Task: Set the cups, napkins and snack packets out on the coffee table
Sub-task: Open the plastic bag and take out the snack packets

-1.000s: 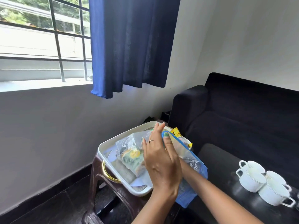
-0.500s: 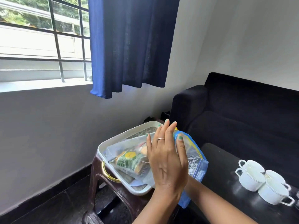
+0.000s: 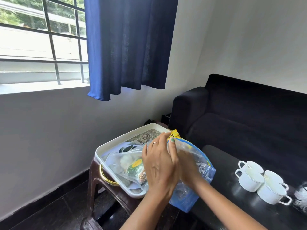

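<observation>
A clear zip bag [image 3: 197, 165] with a blue rim leans over the right end of a white tray [image 3: 106, 146]. A yellow snack packet [image 3: 175, 132] sticks out of its mouth. My left hand [image 3: 159, 163] is in front, thumb and fingers pinched on that yellow packet at the bag's rim. My right hand [image 3: 186, 161] is mostly hidden behind the left one and the plastic, and grips the bag from the right. A clear packet with a green label [image 3: 135, 166] lies in the tray. Several white cups [image 3: 250, 180] stand together on the black coffee table [image 3: 221, 165].
The tray rests on a brown plastic stool [image 3: 94, 181] against the grey wall. A grey woven mat [image 3: 146, 136] lies at the tray's far end. A black sofa [image 3: 240, 127] stands behind the table. A patterned object [image 3: 300, 196] sits at the right edge beside the cups.
My left hand went from flat on the bag, fingers straight, to curled on the yellow packet at the bag's mouth. The green-label packet now lies lower in the tray.
</observation>
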Demonstrator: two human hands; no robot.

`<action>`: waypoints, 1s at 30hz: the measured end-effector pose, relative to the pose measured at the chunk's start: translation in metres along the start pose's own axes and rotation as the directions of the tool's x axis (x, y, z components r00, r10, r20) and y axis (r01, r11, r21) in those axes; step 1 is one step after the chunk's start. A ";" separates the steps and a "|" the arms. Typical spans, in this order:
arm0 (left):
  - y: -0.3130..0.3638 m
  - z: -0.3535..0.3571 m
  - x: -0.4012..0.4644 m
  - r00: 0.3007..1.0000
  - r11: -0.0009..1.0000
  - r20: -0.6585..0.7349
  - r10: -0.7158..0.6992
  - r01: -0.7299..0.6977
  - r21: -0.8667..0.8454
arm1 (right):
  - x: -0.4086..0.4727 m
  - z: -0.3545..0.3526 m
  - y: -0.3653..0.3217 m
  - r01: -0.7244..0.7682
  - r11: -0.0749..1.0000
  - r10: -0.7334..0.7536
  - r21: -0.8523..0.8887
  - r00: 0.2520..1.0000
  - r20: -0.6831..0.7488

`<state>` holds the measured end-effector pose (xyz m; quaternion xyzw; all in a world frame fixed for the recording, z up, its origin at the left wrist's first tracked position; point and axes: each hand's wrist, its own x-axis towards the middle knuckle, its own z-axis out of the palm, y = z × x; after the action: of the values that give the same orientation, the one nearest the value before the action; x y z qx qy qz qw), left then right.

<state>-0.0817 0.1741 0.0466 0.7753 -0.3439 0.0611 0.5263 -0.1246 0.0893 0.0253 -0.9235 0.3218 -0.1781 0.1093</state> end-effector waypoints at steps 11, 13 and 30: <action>0.001 -0.001 -0.003 1.000 0.995 -0.020 -0.016 0.014 -0.100 | -0.074 -0.034 0.035 0.205 0.961 -0.140 0.186 0.939 -0.315; 0.000 -0.001 -0.002 0.999 0.992 -0.023 -0.028 0.025 -0.121 | -0.083 -0.043 0.037 0.218 0.952 -0.132 0.216 0.926 -0.354; -0.011 0.007 -0.007 0.818 0.959 0.541 -0.194 0.041 0.282 | -0.073 -0.110 0.038 0.329 0.730 0.118 0.600 0.803 -0.584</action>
<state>-0.0821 0.1735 0.0323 0.8400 -0.4240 -0.1589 0.2988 -0.2431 0.0972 0.0947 -0.7350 0.1961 -0.5641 0.3210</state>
